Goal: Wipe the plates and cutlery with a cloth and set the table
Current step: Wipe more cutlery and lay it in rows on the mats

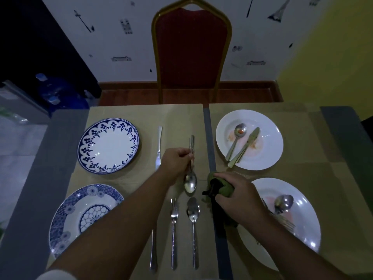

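spoon [190,183], shiny steel, pinched in left hand [175,161]; right hand [237,202] clutches crumpled green cloth [223,185].

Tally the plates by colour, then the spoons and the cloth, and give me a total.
Blue-patterned plates: 2
Plain white plates: 2
Spoons: 4
Green cloth: 1
Total: 9
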`<state>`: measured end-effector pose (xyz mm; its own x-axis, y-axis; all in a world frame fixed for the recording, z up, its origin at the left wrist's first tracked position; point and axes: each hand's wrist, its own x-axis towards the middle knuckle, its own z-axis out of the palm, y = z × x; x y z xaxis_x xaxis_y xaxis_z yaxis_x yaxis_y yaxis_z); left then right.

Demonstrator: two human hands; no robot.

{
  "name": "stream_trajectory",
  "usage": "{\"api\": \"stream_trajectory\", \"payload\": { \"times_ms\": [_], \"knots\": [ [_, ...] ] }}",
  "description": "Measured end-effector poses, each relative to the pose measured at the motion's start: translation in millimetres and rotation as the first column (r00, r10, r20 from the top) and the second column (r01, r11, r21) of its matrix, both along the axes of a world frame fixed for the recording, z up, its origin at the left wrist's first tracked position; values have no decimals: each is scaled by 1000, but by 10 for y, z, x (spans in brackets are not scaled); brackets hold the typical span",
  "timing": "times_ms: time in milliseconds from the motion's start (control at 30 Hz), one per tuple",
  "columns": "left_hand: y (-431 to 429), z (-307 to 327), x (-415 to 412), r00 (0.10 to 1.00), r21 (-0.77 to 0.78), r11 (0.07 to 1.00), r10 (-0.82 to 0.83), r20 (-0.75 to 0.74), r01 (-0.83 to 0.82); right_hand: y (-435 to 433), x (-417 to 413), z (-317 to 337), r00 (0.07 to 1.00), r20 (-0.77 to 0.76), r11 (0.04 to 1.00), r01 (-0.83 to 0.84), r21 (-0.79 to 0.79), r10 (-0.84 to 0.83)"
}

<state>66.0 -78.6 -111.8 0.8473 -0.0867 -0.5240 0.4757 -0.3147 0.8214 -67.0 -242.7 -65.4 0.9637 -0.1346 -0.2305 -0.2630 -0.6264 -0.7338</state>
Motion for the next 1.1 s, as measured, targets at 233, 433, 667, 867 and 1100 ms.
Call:
{"api": "stream_trajectory", "payload": {
  "times_ms": [233, 433, 667, 867, 1100],
  "knots": [
    [-14, -142, 155, 962, 266, 947, -224, 157, 177, 38, 41, -32, 999, -16, 999, 34, -10, -34],
    [271, -154, -285, 756, 498, 811, -527, 390, 308, 54, 23, -25, 996, -30, 997, 80, -3, -80],
    [460, -473, -698, 556, 713, 521, -802, 221, 469, 83, -40, -99, 995, -41, 996, 85, -21, -85],
    [336, -448, -615, 599, 728, 543, -768, 228, 419, 97, -87, -68, 998, 21, 995, 64, -73, -62],
    [319, -222, -717, 602, 691, 581, -755, 259, 430, 47, -178, 40, 993, 75, 989, 96, -110, -88]
  ]
}}
